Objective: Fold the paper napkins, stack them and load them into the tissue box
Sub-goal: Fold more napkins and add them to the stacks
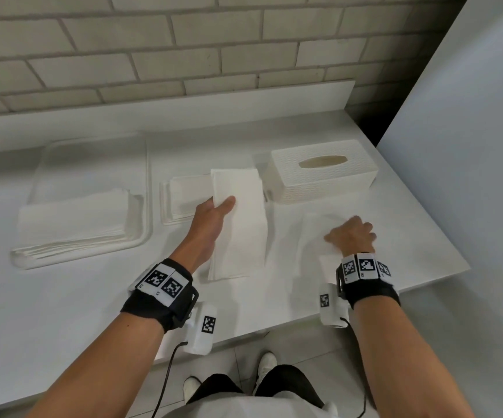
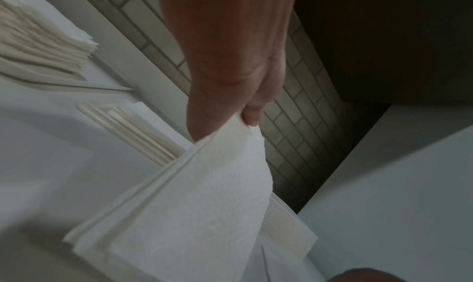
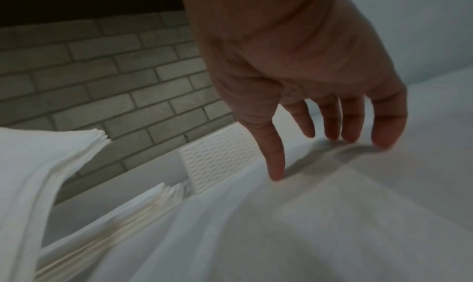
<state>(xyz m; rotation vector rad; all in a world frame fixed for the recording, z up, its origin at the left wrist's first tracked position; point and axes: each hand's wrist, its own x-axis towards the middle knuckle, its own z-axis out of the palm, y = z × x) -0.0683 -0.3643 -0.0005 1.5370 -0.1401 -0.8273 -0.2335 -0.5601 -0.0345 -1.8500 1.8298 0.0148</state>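
The left hand [image 1: 214, 212] is pinching a folded bundle of napkins [image 1: 238, 224] between thumb and fingers, holding it lifted just in front of the tissue box [image 1: 322, 176] and to its left side; the left-wrist view is showing several layered edges in that bundle, so it is looking like a small stack rather than one sheet. The right hand [image 1: 351, 235] is resting with its fingers [image 3: 276, 165] spread and pointing down, tips touching a flat, unfolded napkin [image 1: 313, 236] that is lying on the desk [image 1: 63, 312] in front of the tissue box. A small tray [image 1: 166, 203], left of the tissue box, is already holding some folded napkins [image 1: 187, 194], partly hidden behind the lifted bundle. Farther left of the tissue box, a large clear tray [image 1: 141, 236] is carrying a thick pile of unfolded napkins [image 1: 75, 218], so plenty of folding is probably still waiting. The tissue box is sitting closed, lid on, its oval slot showing nothing poking out; whether anything is inside cannot be told. Judging by all this, the work is sitting somewhere in the folding-and-stacking stage: some napkins are folded and gathered, one is laid out ready for folding, and loading the tissue box is not yet begun.
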